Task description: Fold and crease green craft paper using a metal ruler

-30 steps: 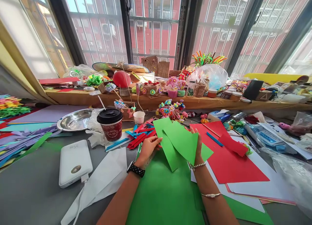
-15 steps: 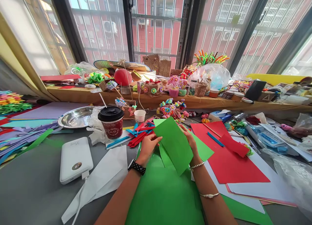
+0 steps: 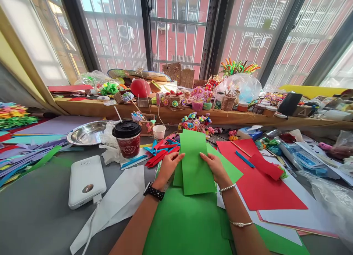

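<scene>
A rectangular piece of green paper (image 3: 196,174) is held up in front of me, long side nearly vertical. My left hand (image 3: 167,168) pinches its left edge, thumb in front and the other fingers partly hidden. On the opposite edge my right hand (image 3: 216,167) grips it with the thumb lying on the front face. Part of another green piece (image 3: 178,176) shows behind it on the left. Beneath my forearms lies a larger green sheet (image 3: 187,222).
Left of my hands are red and blue folded strips (image 3: 158,157), a lidded cup (image 3: 128,144), a power bank (image 3: 87,181) with a cable, and white paper (image 3: 116,203). A red sheet (image 3: 273,188) lies on the right. Crafts line the ledge (image 3: 110,109) behind.
The green piece has turned from a slant to nearly upright. My right hand has shifted from its upper right edge down to its right side, its thumb now on the front.
</scene>
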Demonstrator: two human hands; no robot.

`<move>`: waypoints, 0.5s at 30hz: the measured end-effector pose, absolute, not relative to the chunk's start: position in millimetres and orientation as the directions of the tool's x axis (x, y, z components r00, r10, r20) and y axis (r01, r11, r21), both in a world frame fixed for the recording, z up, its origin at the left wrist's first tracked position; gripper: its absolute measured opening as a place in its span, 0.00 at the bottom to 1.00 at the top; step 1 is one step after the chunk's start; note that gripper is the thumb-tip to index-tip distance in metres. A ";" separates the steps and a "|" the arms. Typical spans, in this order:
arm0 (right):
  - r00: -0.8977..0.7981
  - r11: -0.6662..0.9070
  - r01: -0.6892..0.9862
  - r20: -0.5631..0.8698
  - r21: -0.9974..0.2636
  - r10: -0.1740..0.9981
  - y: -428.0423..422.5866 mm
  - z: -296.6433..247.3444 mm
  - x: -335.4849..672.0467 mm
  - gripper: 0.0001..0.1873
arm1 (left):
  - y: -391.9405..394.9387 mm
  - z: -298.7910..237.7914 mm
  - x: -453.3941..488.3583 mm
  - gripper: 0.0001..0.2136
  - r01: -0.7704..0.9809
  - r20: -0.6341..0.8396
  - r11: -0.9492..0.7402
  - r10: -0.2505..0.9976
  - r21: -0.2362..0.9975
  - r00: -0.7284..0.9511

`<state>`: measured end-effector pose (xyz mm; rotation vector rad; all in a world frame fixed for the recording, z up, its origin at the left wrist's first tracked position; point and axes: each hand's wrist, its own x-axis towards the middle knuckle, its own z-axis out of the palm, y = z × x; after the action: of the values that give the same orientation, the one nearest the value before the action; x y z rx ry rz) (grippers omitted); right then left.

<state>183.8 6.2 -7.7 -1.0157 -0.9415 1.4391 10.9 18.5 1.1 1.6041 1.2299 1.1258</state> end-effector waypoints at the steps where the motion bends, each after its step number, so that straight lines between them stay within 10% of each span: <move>1: -0.020 -0.067 -0.327 -0.064 -0.943 0.998 6.8 -8.3 181.4 0.12 | 18.1 0.3 12.7 0.14 0.256 0.180 -0.218 0.970 0.942 0.164; 15: -0.044 0.100 -0.215 0.112 -0.972 0.993 6.8 -2.8 193.1 0.14 | 15.0 -1.5 15.0 0.19 0.359 0.136 -0.167 0.984 0.918 0.111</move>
<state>193.1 6.8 -2.8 -0.9470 -1.1387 1.2644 15.0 15.0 -1.5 1.6415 1.3361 1.0575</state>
